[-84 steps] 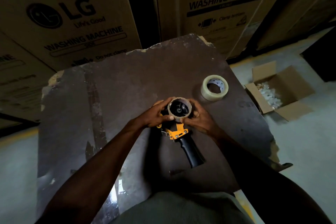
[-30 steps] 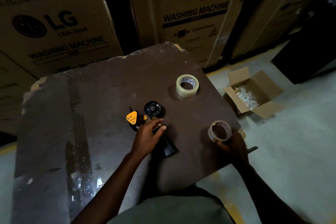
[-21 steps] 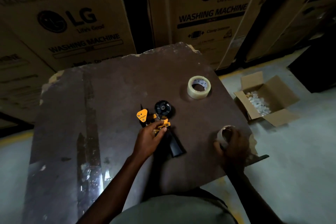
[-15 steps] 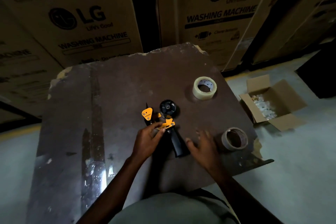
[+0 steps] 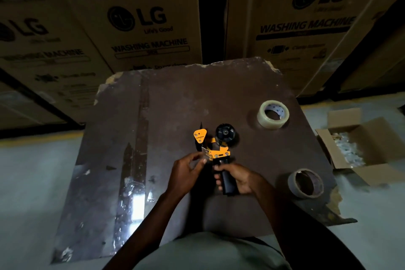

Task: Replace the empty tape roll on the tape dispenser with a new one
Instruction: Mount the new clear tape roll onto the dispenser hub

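The yellow and black tape dispenser (image 5: pixel 215 148) lies on the dark brown table (image 5: pixel 175 98), its black spool hub (image 5: pixel 225 133) bare. My right hand (image 5: pixel 235 176) is wrapped around its black handle. My left hand (image 5: pixel 186 172) pinches the dispenser's metal front part just left of the handle. The empty cardboard core (image 5: pixel 305 183) lies flat near the table's right front corner. A new clear tape roll (image 5: pixel 274 114) rests flat at the right, behind the core.
Large cardboard washing machine boxes (image 5: pixel 140 24) stand behind the table. An open cardboard carton (image 5: pixel 363 149) with white bits inside sits on the floor to the right. The table's right front corner is chipped and ragged.
My right hand carried the empty core off the hub, set it down at the table's right front, then came back and took the handle. My left hand stayed on the dispenser.
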`<state>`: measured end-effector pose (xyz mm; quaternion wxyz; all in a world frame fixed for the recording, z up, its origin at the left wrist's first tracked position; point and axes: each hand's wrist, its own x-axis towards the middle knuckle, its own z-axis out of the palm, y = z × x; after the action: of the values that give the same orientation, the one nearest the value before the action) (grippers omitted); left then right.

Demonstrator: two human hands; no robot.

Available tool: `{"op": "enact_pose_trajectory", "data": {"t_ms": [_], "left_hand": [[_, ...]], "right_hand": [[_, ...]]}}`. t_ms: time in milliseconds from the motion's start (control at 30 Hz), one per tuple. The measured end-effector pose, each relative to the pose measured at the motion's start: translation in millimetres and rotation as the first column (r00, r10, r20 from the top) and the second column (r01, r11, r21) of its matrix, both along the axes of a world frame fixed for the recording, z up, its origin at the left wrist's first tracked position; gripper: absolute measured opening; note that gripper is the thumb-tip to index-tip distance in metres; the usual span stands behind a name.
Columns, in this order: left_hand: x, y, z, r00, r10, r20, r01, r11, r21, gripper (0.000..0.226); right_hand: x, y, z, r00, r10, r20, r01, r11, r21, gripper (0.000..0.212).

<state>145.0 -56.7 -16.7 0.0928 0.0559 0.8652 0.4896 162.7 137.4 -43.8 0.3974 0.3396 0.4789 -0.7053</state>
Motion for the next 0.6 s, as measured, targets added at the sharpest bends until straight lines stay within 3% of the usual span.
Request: {"op": "enact_pose_trajectory", "data": {"t_ms": [200, 367, 467, 600], "left_hand": [[-6, 2, 11, 0.991, 0.116, 0.074, -0.128, 0.971, 0.2, 0.019], [-23, 13, 38, 0.976, 0.188, 0.109, -0.211, 0.942, 0.261, 0.016], [-39, 17, 60, 0.989, 0.128, 0.069, -0.141, 0.958, 0.25, 0.012], [-61, 27, 95, 0.995, 0.085, 0.054, -0.098, 0.934, 0.344, 0.032]], "right_hand": [[8, -10, 4, 0.985, -0.146, -0.093, 0.147, 0.989, 0.011, 0.013], [-4, -6, 33, 0.95, -0.174, -0.257, 0.183, 0.983, 0.011, 0.009], [-20, -3, 59, 0.92, -0.173, -0.351, 0.19, 0.982, 0.016, 0.008], [-42, 0, 98, 0.875, -0.162, -0.457, 0.179, 0.984, -0.006, 0.011]]}}
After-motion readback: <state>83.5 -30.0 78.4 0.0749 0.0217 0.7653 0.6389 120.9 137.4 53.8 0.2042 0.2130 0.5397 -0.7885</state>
